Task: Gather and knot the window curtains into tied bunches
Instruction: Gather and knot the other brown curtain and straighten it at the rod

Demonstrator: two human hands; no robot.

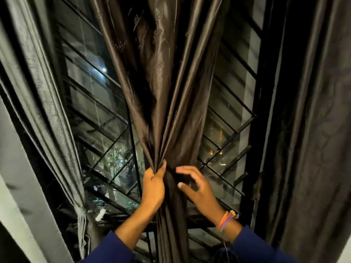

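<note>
A shiny brown curtain (163, 88) hangs down the middle of the window, pulled into a narrow bunch at waist height. My left hand (153, 186) grips the left folds of that bunch, fingers closed around the cloth. My right hand (197, 188) hovers just to the right of the bunch with fingers spread and curled, touching or nearly touching the fabric. A grey curtain (47, 111) on the left is gathered and tied into a knot (81, 211) low down. A dark curtain (311, 130) hangs loose along the right side.
Behind the curtains is a window with a black diagonal metal grille (100, 114) and glass; lights and foliage show outside. A dark sill (199, 221) runs below the hands. A pale wall (11, 186) borders the left.
</note>
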